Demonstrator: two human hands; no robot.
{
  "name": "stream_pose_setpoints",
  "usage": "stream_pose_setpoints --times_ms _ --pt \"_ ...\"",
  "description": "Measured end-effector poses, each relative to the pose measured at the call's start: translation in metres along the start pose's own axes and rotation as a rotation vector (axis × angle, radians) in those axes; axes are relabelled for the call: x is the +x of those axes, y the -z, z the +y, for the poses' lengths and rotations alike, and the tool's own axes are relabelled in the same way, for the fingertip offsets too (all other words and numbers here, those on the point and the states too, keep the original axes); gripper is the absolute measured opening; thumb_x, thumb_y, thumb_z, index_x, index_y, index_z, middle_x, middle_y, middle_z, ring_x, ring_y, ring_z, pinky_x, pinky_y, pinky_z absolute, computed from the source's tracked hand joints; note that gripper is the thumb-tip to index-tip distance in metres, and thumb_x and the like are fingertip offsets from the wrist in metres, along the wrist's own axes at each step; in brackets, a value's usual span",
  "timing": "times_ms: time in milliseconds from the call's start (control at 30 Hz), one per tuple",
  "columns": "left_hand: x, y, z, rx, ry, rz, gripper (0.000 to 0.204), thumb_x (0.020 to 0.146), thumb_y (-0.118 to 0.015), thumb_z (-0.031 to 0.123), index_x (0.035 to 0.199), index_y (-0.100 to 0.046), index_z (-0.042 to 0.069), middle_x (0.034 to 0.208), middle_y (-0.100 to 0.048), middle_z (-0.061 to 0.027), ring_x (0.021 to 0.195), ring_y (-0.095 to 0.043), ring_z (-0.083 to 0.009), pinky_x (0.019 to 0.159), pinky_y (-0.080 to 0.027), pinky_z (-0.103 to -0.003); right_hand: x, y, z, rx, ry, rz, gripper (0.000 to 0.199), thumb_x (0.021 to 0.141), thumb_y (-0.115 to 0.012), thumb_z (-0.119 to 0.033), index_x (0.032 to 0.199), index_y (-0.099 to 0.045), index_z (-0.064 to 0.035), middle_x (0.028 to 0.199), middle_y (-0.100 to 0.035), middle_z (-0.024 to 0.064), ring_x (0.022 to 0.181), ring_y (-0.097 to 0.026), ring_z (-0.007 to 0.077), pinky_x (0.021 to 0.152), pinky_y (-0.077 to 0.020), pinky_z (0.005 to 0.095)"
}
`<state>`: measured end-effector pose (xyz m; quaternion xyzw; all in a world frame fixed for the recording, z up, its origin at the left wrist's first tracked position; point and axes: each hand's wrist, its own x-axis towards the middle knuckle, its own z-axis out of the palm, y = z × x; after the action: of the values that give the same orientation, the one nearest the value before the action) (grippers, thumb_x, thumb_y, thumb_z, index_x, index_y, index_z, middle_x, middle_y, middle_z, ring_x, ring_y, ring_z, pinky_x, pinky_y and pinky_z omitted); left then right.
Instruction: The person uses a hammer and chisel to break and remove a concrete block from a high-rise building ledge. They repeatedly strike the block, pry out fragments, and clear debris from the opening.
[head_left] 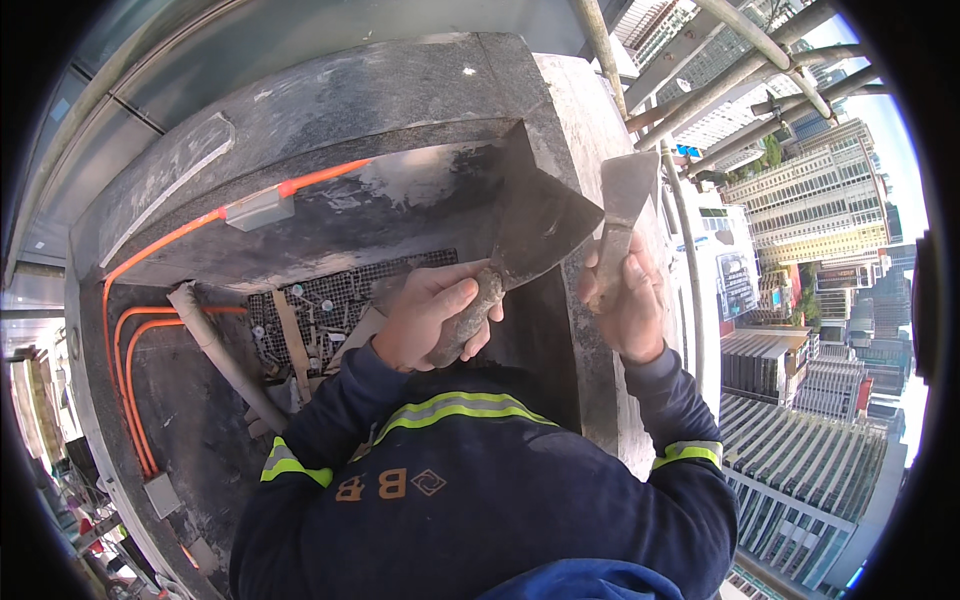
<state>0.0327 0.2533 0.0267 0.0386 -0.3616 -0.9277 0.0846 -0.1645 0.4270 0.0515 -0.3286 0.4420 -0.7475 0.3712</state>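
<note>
My left hand [425, 312] is wrapped round the worn, crusted handle of a wide putty knife [545, 228]. Its broad dark blade flares up and to the right, with a corner close to the other tool. In my right hand [638, 315] is a narrower putty knife [628, 188], held upright with the blade uppermost and grey residue on it. Both tools are raised in front of my chest, over the right end of a grey concrete recess [440, 195]. Whether the two blades touch, I cannot tell.
Orange conduit [215, 212] runs along the recess wall through a grey box [262, 210]. A pipe [230, 360] leans over a dark mesh [325, 320] scattered with debris and wood strips. Scaffold tubes [740, 70] cross at upper right; beyond the right-hand ledge, buildings lie far below.
</note>
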Motion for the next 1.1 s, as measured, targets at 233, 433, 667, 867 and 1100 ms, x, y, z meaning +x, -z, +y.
stream_pose_setpoints --times_ms 233,433,667,867,1100 --pt "0.006 -0.019 -0.013 -0.075 0.078 -0.175 0.052 0.104 -0.053 0.029 0.140 -0.048 -0.008 0.092 -0.063 -0.0132 0.057 -0.060 -0.0180 0.051 -0.047 -0.028 -0.017 -0.012 0.016 0.483 -0.517 -0.278 0.064 0.101 -0.040 -0.062 0.083 -0.062 -0.0045 0.051 -0.043 -0.0018 0.039 -0.039 0.0084 0.041 -0.0317 0.0239" --pt "0.004 -0.002 0.017 0.366 -0.140 0.199 0.045 0.102 -0.055 0.020 0.136 -0.052 -0.010 0.092 -0.067 -0.0129 0.059 -0.060 -0.0137 0.053 -0.048 -0.026 -0.020 0.021 -0.021 -0.540 -0.227 -0.068 0.055 0.102 -0.049 -0.051 0.100 -0.063 0.0017 0.061 -0.056 0.0057 0.049 -0.052 0.0121 0.048 -0.0413 0.0242" --pt "-0.005 -0.004 0.050 1.083 -0.253 0.366 0.036 0.094 -0.065 0.013 0.122 -0.062 -0.010 0.091 -0.070 -0.0142 0.064 -0.061 -0.0119 0.062 -0.050 -0.026 0.009 0.003 -0.088 -1.707 0.506 -0.091 0.048 0.079 -0.079 -0.013 0.126 -0.068 -0.0135 0.096 -0.065 0.0076 0.077 -0.062 0.0207 0.065 -0.0506 0.0326" --pt "-0.005 -0.009 0.055 1.271 -0.296 0.337 0.033 0.090 -0.067 0.010 0.115 -0.064 -0.012 0.094 -0.068 -0.0233 0.079 -0.069 -0.0301 0.074 -0.052 -0.033 0.018 -0.002 -0.089 -1.849 0.604 -0.190 0.060 0.071 -0.082 -0.009 0.129 -0.067 -0.0199 0.097 -0.064 0.0053 0.079 -0.060 0.0205 0.067 -0.0496 0.0347" --pt "-0.005 -0.014 0.049 1.307 -0.361 0.320 0.032 0.089 -0.066 0.008 0.114 -0.064 -0.011 0.094 -0.068 -0.0235 0.082 -0.068 -0.0341 0.073 -0.052 -0.035 0.013 -0.009 -0.068 -1.825 0.491 -0.240 0.056 0.072 -0.076 -0.005 0.126 -0.069 -0.0171 0.097 -0.060 0.0065 0.084 -0.059 0.0244 0.067 -0.0523 0.0367"
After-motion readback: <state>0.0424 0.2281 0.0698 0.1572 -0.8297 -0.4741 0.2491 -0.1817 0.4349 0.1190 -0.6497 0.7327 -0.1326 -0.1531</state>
